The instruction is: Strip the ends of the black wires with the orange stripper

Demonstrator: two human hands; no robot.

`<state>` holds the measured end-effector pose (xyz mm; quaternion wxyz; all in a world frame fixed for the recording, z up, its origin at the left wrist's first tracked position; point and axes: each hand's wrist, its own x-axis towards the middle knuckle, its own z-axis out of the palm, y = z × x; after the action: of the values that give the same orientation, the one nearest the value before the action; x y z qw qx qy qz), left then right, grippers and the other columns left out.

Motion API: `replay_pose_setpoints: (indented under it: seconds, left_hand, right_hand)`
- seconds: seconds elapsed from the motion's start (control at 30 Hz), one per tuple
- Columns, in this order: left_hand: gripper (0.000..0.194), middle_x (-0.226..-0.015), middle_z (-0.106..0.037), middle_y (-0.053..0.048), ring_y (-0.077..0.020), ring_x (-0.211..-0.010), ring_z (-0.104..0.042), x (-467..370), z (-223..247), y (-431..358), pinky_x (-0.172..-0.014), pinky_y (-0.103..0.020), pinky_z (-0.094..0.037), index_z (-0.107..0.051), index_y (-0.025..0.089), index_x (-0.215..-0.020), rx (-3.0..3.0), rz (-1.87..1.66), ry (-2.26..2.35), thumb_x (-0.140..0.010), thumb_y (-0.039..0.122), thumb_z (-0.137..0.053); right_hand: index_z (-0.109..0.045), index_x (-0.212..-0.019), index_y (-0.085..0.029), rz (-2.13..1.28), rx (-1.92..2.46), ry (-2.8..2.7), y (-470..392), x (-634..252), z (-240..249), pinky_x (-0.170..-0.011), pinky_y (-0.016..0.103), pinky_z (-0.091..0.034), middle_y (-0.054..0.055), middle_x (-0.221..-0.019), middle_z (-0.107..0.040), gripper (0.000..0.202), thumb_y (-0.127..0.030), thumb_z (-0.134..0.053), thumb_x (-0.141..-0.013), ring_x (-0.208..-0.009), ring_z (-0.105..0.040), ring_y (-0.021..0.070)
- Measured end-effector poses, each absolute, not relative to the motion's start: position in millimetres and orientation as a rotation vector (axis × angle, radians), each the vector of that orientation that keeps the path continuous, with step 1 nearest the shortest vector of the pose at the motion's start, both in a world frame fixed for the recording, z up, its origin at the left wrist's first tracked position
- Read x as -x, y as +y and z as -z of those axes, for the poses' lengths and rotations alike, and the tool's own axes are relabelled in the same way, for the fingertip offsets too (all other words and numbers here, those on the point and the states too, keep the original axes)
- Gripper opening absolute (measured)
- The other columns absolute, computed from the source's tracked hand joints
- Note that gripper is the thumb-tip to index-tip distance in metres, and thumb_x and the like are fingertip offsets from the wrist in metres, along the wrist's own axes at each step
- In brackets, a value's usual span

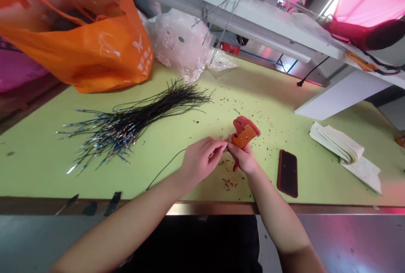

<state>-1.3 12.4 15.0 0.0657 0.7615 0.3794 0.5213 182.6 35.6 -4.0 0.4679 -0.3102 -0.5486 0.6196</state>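
In my right hand (242, 155) is a red and orange wire stripper (246, 135), its jaws pointing up and away from me. My left hand (201, 157) pinches a thin black wire (166, 166), which trails back over the table to the left. The fingertips of both hands meet near the tool's handle, and the wire's end is hidden among them. Left of my hands lies a large bundle of black wires (152, 114), with blue and metallic tips fanned toward the left. Small dark scraps (230, 183) are scattered around and beneath my hands.
An orange bag (107, 53) and a clear plastic bag (180, 43) stand at the back left. On the right lie a phone (287, 174) and folded papers (338, 144). A white shelf (253, 15) crosses above the table's back; a black plug (300, 83) hangs there.
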Motion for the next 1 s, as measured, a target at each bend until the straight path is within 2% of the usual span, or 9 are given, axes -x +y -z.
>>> replay_pose_setpoints:
  seconds: [0.13, 0.3, 0.43, 0.7, 0.83, 1.0]
  left_hand:
    - [0.016, -0.075, -0.073, 0.001, -0.0098, -0.056, -0.06, 2.3, -8.8, 17.7, -0.054, -0.02, -0.045, -0.074, 0.019, -0.109, -2.321, -1.488, 1.186, -0.107, 0.022, -0.059]
    - [0.021, -0.074, -0.074, -0.001, -0.0117, -0.058, -0.063, 3.1, -2.5, 26.7, -0.058, -0.022, -0.048, -0.079, 0.02, -0.101, -2.276, -1.438, 1.23, -0.106, 0.027, -0.06]
    - [0.025, -0.079, -0.078, -0.002, -0.0136, -0.063, -0.067, 6.3, 1.4, 32.6, -0.062, -0.024, -0.052, -0.081, 0.021, -0.097, -2.232, -1.368, 1.294, -0.105, 0.032, -0.06]
    - [0.031, -0.094, -0.085, -0.003, -0.0214, -0.077, -0.077, 19.6, 1.7, 38.3, -0.068, -0.03, -0.058, -0.083, 0.025, -0.095, -2.31, -1.144, 1.391, -0.104, 0.04, -0.057]
    - [0.032, -0.096, -0.085, -0.002, -0.0226, -0.081, -0.078, 38.9, 2.0, 26.1, -0.069, -0.03, -0.058, -0.083, 0.028, -0.095, -2.393, -1.037, 1.426, -0.103, 0.04, -0.055]
    - [0.033, -0.095, -0.085, -0.001, -0.0237, -0.079, -0.078, 94.9, 0.4, 14.3, -0.07, -0.031, -0.057, -0.083, 0.029, -0.096, -2.371, -0.93, 1.569, -0.101, 0.045, -0.055]
  right_hand:
    - [-0.065, -0.088, -0.024, -1.435, 0.784, -1.199, 42.5, -185.4, 5.6, -0.082, 0.039, -0.063, 0.002, -0.084, -0.067, 0.028, -0.048, -0.079, -0.092, -0.08, -0.069, 0.0199]
    - [-0.064, -0.082, -0.024, -1.288, 0.819, -0.965, 58.9, -200.7, 2.9, -0.077, 0.037, -0.063, 0.003, -0.081, -0.067, 0.028, -0.045, -0.082, -0.086, -0.084, -0.069, 0.0219]
    - [-0.062, -0.084, -0.024, -1.176, 0.794, -0.81, 70.1, -210.5, 5.1, -0.083, 0.04, -0.064, 0.001, -0.078, -0.066, 0.028, -0.041, -0.084, -0.08, -0.082, -0.069, 0.0216]
    - [-0.055, -0.089, -0.025, -1.141, 0.751, -0.673, 84.2, -220.0, 14.7, -0.076, 0.035, -0.064, -0.002, -0.075, -0.064, 0.033, -0.038, -0.084, -0.077, -0.075, -0.069, 0.0183]
    - [-0.052, -0.085, -0.025, -1.079, 0.74, -0.579, 89.2, -228.0, 12.4, -0.074, 0.032, -0.064, -0.004, -0.073, -0.062, 0.037, -0.037, -0.085, -0.073, -0.071, -0.068, 0.0156]
    - [-0.055, -0.084, -0.025, -1.118, 0.738, -0.559, 89.7, -228.5, 13.0, -0.071, 0.031, -0.063, -0.003, -0.073, -0.063, 0.035, -0.036, -0.086, -0.072, -0.07, -0.069, 0.0163]
